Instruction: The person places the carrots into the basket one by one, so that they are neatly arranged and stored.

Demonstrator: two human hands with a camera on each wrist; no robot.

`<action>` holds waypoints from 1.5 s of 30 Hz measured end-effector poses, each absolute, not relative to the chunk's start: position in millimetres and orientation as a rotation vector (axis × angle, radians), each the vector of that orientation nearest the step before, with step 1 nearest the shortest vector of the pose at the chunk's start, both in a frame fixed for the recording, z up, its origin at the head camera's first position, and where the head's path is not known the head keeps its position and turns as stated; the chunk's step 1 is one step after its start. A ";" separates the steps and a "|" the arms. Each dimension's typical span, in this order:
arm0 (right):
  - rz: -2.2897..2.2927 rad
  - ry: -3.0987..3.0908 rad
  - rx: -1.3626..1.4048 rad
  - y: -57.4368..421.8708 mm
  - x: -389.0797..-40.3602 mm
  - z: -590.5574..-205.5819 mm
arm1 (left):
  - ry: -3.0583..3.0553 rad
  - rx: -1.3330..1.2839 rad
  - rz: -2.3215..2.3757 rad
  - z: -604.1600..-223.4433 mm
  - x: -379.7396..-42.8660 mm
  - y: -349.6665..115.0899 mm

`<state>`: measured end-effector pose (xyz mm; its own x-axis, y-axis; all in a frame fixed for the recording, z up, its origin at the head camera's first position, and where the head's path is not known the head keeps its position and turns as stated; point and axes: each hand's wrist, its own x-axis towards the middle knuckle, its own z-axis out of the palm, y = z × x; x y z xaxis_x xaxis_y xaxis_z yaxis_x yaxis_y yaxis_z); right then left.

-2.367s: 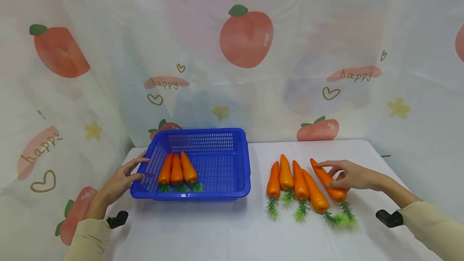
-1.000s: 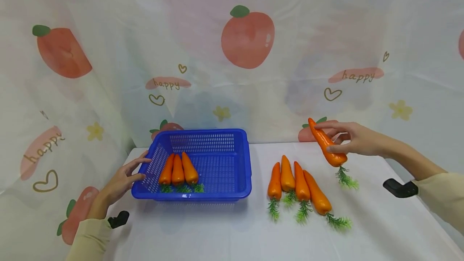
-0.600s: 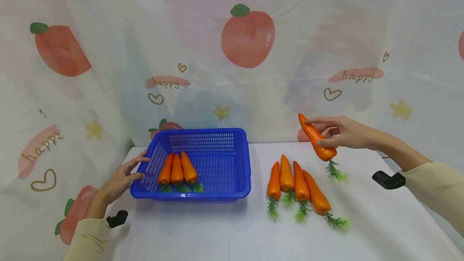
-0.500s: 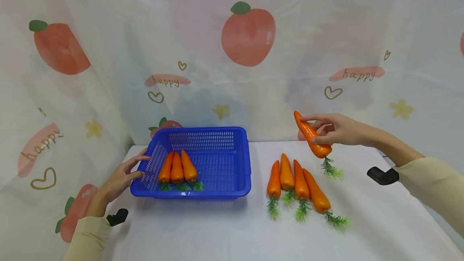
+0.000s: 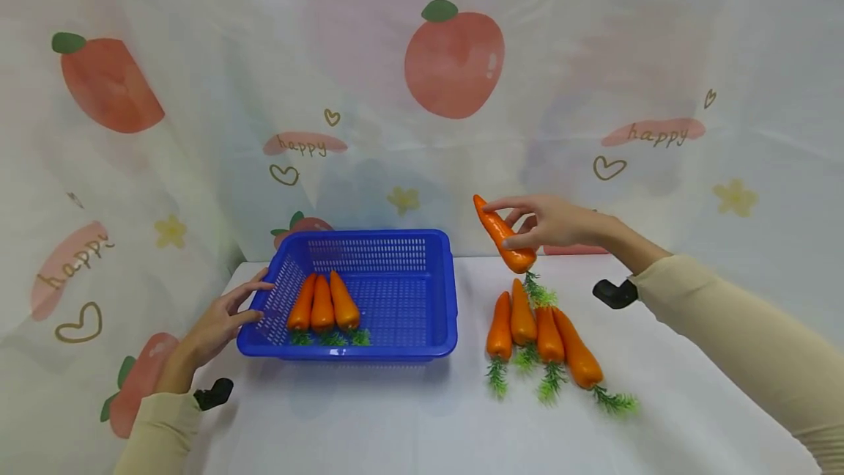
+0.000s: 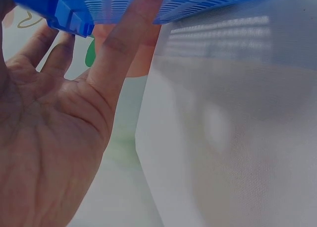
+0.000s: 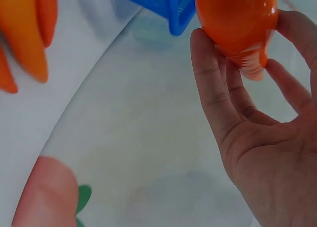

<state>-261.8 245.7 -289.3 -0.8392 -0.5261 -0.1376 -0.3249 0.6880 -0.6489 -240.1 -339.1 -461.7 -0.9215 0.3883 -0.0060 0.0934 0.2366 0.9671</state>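
Head view: your right hand (image 5: 552, 220) pinches a glossy orange tapered carrot with green fronds (image 5: 496, 229), right of centre. Its long axis slants, tip upper left; the blue slotted plastic basket (image 5: 343, 352) lies lower left, touched by your left hand (image 5: 223, 319), fingers unclenched. Right wrist view alone shows your palm apart from the carrot.

There are eight carrots (image 5: 499, 234), one basket (image 5: 409, 352), two hands (image 5: 220, 319).
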 end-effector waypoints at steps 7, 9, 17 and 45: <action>-0.917 2.494 -0.762 199.6 -283.1 -299.9 | 2.276 0.448 1.736 -461.2 -239.5 -340.2; -0.938 2.463 -0.771 186.7 -288.7 -302.8 | 2.291 0.446 1.723 -460.9 -239.3 -340.7; -0.952 2.419 -0.784 142.5 -308.1 -316.9 | 2.288 0.445 1.719 -461.4 -240.5 -339.1; -1.062 2.220 -0.582 28.8 -338.5 -389.7 | 2.240 0.436 1.762 -462.4 -242.3 -340.5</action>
<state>-338.5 28.8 -389.7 -0.7219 -0.6090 -0.3287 -0.1261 0.5828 -0.8028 -242.3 -340.5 -462.4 -0.9219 0.3871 -0.0169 0.0749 0.2207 0.9725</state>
